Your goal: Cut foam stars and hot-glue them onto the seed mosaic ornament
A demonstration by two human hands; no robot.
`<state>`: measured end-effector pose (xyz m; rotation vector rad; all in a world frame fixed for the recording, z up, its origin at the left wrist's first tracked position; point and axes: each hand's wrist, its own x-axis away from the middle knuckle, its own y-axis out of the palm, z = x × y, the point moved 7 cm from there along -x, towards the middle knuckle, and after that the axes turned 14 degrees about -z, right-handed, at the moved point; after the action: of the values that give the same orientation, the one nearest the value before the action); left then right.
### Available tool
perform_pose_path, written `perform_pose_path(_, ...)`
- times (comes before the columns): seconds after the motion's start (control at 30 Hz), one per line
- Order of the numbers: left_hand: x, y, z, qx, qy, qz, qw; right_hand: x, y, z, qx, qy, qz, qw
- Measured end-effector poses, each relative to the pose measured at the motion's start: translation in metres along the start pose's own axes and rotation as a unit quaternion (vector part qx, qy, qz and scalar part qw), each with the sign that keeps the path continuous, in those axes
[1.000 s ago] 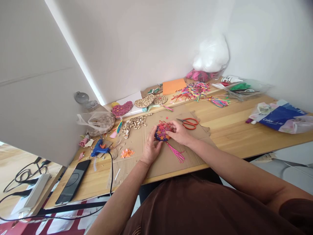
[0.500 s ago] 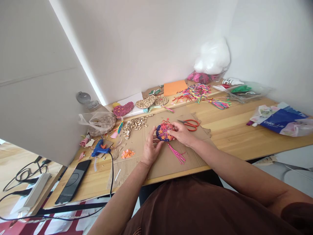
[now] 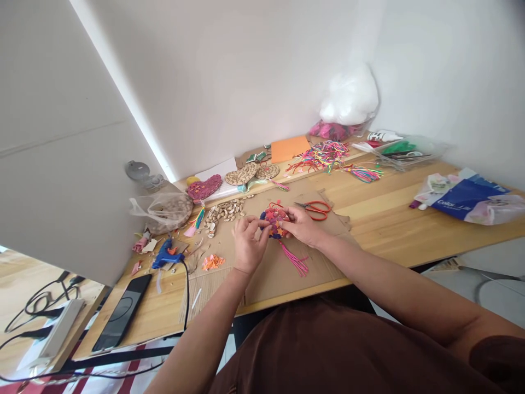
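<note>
A small round ornament (image 3: 273, 225), covered in dark blue, purple and red nut-like pieces with orange stars, is held above the cardboard sheet (image 3: 295, 268). A red cord loop tops it, and a pink tassel (image 3: 294, 259) hangs from its lower edge. My right hand (image 3: 301, 225) grips its right side, thumb on the front. The thumb and forefinger of my left hand (image 3: 251, 238) come together at the left part of its face; whatever lies between those fingertips is too small to make out. Red-handled scissors (image 3: 316, 209) lie just beyond my right hand.
Left of the hands are orange paper bits (image 3: 213, 262), peanut shells (image 3: 223, 212), a blue glue gun (image 3: 166, 254) with its cord, and a phone (image 3: 123, 312). Finished peanut-shell ornaments (image 3: 241, 175) and colourful threads (image 3: 326, 155) line the back. A plastic bag (image 3: 467, 200) lies right.
My left hand has left the ornament's left edge and moved onto its face, thumb and forefinger drawn together. My right hand keeps its hold. The view has shifted slightly.
</note>
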<state>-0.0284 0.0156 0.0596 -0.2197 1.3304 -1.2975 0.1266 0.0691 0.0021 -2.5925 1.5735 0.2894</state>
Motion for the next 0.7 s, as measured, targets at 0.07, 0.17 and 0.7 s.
perform_pose_path(0.07, -0.012, -0.001, 0.01, -0.048, 0.002, -0.025, 0.999, 0.001, 0.003, -0.004, -0.002, 0.006, -0.008, 1.0)
perform_pose_path(0.17, -0.026, 0.001, 0.022, -0.119, 0.025, -0.059, 0.991, 0.003, 0.006, -0.008, -0.007, 0.009, -0.015, 1.0)
perform_pose_path(0.7, -0.037, 0.019, 0.04, -0.243, 0.11, -0.162, 0.95, 0.004, 0.005, -0.015, 0.014, -0.015, -0.015, 1.0)
